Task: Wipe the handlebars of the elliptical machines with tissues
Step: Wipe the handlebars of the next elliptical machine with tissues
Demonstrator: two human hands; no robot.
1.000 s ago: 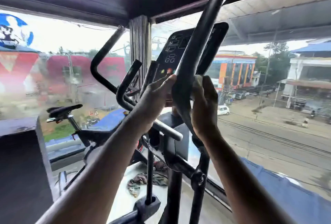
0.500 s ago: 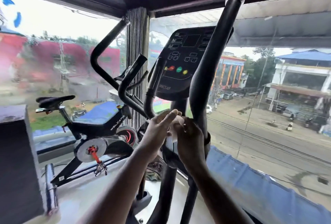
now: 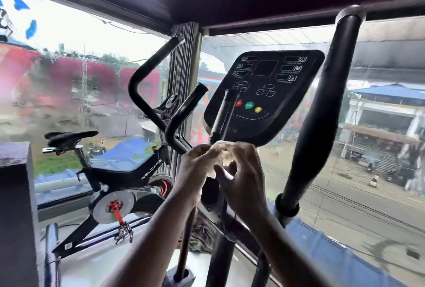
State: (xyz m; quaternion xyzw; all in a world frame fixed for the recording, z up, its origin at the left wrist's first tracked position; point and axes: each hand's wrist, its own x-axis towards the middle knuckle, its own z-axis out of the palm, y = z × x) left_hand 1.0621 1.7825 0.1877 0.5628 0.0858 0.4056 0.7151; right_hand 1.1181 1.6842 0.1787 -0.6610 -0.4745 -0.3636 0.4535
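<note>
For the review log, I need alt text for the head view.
Both hands, left hand and right hand, hold a crumpled tissue together below the elliptical's console, touching no handlebar. The tall right handlebar rises beside them; an exercise bike stands left.

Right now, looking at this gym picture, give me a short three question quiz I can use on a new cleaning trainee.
1. True or false: both hands are gripping the tall right handlebar.
2. What do the left hand and right hand hold between them?
3. Which coloured button sits in the middle of the row on the console: A red, B green, C yellow?

Key: 1. False, they are off it, in front of the console's lower edge. 2. A white tissue. 3. B.
</note>
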